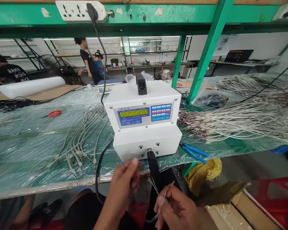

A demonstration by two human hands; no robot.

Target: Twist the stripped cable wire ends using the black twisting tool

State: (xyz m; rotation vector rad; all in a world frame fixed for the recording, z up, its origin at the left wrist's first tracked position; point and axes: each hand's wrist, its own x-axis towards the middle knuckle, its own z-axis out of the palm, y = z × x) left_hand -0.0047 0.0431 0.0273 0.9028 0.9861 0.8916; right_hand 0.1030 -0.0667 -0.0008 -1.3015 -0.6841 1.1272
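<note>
White machine panel [144, 115] | Chinese title [118, 108] at 11 o'clock, not sure for read | yellow screen [131, 112]: text too small

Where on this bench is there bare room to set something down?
The plastic sheet lies bare left of the grey cables, below the scissors. It's crowded right of the machine, around the wire bundle and pliers, and in front, where the right hand holds a wire near the left hand.

Head-worn camera, looking forward and down, close above the hands [175, 207], across a plastic-covered workbench [31, 150]
</note>
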